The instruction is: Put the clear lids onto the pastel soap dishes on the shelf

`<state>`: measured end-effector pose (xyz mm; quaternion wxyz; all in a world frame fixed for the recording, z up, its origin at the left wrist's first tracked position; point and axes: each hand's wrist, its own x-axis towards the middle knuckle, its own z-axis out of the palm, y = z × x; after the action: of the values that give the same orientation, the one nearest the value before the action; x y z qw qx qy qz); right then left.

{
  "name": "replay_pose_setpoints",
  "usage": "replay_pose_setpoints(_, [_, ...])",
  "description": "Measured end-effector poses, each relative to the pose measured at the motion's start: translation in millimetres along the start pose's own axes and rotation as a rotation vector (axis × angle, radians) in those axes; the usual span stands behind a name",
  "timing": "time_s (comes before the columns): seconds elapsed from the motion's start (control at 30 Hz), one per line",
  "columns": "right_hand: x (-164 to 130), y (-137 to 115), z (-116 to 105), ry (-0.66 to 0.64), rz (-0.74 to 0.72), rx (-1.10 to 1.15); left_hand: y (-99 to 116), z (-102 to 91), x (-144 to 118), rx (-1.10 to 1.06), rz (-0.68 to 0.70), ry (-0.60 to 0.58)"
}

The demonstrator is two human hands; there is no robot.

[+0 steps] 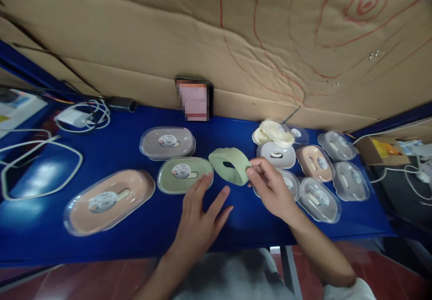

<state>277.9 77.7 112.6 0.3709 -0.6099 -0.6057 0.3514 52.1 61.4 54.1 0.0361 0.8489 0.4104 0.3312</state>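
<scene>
My right hand [270,189] pinches the right end of a pale green, curved oval plastic piece [219,168] with a slot in its middle. The piece is tilted above the blue table, and its exact kind cannot be made out. My left hand [204,214] is open, fingers spread, its fingertips at the right edge of a green oval container [172,184] under a clear cover with a round label. Behind that container lies a grey-mauve one [158,144]. A longer peach container [111,214] rests to the left, also clear-covered and labelled.
On the right are several grey containers [351,182], a peach one [315,167] and stacked cream pieces [275,132]. A phone [194,102] leans against the cardboard wall [141,34]. White cables [79,165] and a charger [72,117] lie left. A small carton [380,151] stands right.
</scene>
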Motion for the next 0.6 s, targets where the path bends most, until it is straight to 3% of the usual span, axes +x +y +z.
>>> replay_pose_setpoints(0.17, [-6, 19, -9, -0.014, 0.162, 0.219, 10, 16.9, 17, 0.066, 0.033, -0.114])
replay_pose_setpoints(0.3, [-7, 25, -20, -0.124, 0.226, 0.354, 14, 23.2, 31, 0.066, 0.046, -0.141])
replay_pose_setpoints(0.4, [-8, 27, -35, -0.114, 0.042, 0.080, 14, 24.6, 38, 0.085, 0.066, -0.165])
replay_pose_setpoints(0.5, [-1, 38, -63, 0.072, -0.166, -0.349, 8, 24.7, 42, 0.135, 0.098, -0.218])
replay_pose_setpoints(0.6, [18, 60, -94, 0.229, -0.210, -0.673, -2, 24.9, 48, 0.212, 0.176, -0.291])
